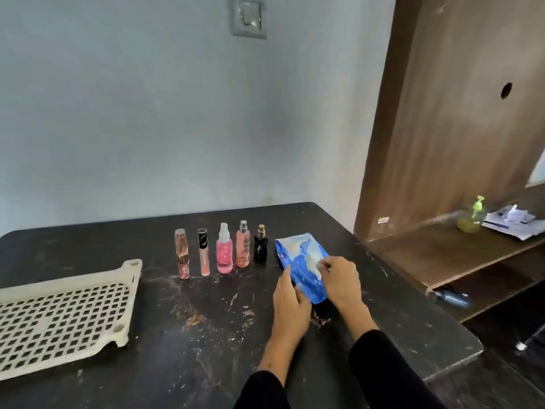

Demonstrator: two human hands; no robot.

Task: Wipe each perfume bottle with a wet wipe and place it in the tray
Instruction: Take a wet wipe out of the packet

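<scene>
My right grip [339, 276] pinches a wipe [317, 264] at the pack [300, 267]; my left grip [290, 296] curls round the pack's near edge. Left of both, 5 bottles [224, 249] stand on the bench [206, 320]; the tray [129, 278] lies farther left.

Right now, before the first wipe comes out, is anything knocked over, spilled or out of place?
Nothing stands out. All five perfume bottles stand upright in a row, the tray lies flat to their left with nothing in it, and both hands, left hand and right hand, are on the wipes pack.
</scene>
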